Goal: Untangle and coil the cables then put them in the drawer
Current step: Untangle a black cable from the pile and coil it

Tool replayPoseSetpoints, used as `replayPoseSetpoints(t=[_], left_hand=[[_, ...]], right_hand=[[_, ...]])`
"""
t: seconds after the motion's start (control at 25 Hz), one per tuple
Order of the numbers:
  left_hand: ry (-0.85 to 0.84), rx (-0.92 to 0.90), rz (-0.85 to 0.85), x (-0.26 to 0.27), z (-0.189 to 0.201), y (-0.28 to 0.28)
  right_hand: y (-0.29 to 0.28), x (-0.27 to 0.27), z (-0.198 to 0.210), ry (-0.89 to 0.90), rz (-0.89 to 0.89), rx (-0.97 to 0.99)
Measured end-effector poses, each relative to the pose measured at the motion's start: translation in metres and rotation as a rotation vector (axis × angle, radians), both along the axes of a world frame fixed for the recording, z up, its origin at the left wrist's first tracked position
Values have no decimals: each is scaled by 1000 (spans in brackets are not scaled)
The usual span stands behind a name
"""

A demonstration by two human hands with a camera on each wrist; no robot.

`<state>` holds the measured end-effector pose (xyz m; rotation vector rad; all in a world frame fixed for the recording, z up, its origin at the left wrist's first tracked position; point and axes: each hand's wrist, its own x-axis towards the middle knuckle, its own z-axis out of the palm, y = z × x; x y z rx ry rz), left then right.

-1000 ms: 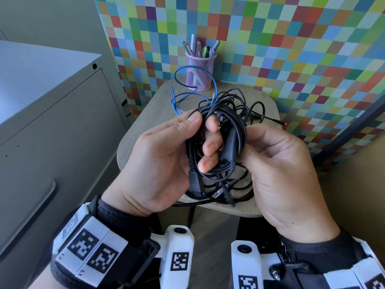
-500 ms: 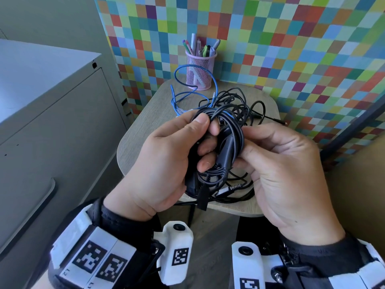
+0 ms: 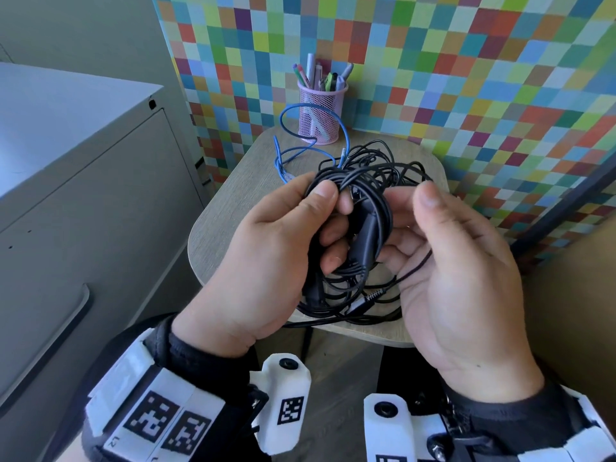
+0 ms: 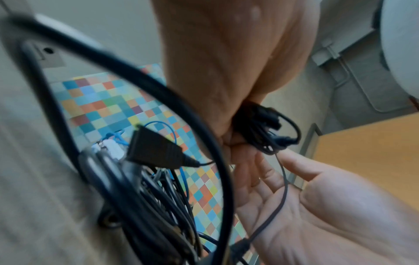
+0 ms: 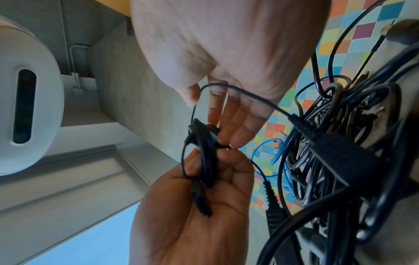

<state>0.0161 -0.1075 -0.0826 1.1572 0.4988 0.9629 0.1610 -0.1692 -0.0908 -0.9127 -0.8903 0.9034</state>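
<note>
My left hand [image 3: 320, 211] grips a coil of black cable [image 3: 370, 235] just above the small table [image 3: 230, 208], thumb on top and fingers curled through the loops. In the right wrist view the coil [image 5: 204, 154] sits in the left fist [image 5: 192, 206]. My right hand [image 3: 433, 248] lies open beside the coil, thumb raised, straight fingers touching it. A thin black strand [image 4: 283, 179] runs from the coil across the right palm [image 4: 317, 206]. More tangled black cables [image 3: 376, 158] and a blue cable [image 3: 293, 151] lie on the table behind.
A pink mesh pen cup [image 3: 321, 111] stands at the table's back edge against the chequered wall. A grey cabinet [image 3: 83, 195] with a closed drawer front and recessed handle [image 3: 66, 328] stands on the left. A black connector block [image 5: 340, 157] hangs among the cables.
My right hand has loosened its hold on the coil: the thumb has lifted and the palm opened. The left hand keeps gripping the coil, held slightly higher.
</note>
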Motion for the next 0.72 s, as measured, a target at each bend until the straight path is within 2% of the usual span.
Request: replayPoseSetpoints(t=[0.12, 0.44, 0.6, 0.72], left_hand=[[-119, -134, -100, -3, 2, 3], [-217, -213, -167, -2, -2, 4], [-239, -218, -189, -7, 0, 6], [-258, -215, -172, -12, 1, 11]], right_hand=[[-1, 0, -3, 5, -33, 10], [-5, 0, 2, 7, -107, 160], [-5, 4, -2, -75, -232, 161], [-1, 8, -6, -219, -292, 191]])
